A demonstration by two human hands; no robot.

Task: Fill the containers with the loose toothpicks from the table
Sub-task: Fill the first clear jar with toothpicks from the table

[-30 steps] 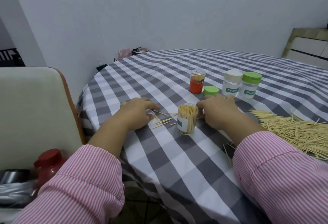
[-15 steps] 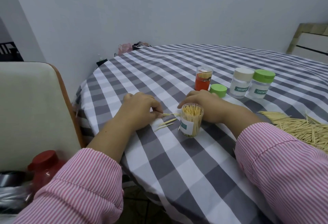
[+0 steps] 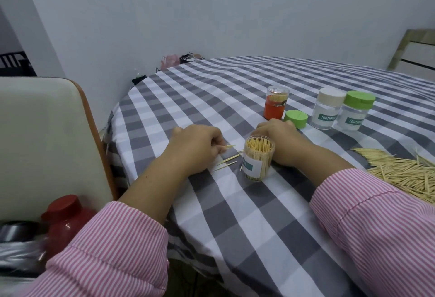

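Note:
An open clear container, packed with upright toothpicks, stands on the checked tablecloth. My left hand lies just left of it and pinches a toothpick whose tip points at the container. A few loose toothpicks lie on the cloth under that hand's fingers. My right hand rests behind the container; its fingertips are hidden by it. A large heap of loose toothpicks lies at the right.
Behind my hands stand an orange container, a loose green lid, a white-capped jar and a green-capped jar. A padded chair and a red bottle are at the left.
My left hand has picked a toothpick off the cloth and now pinches it. My right hand slid left behind the open container. The camera shifted slightly.

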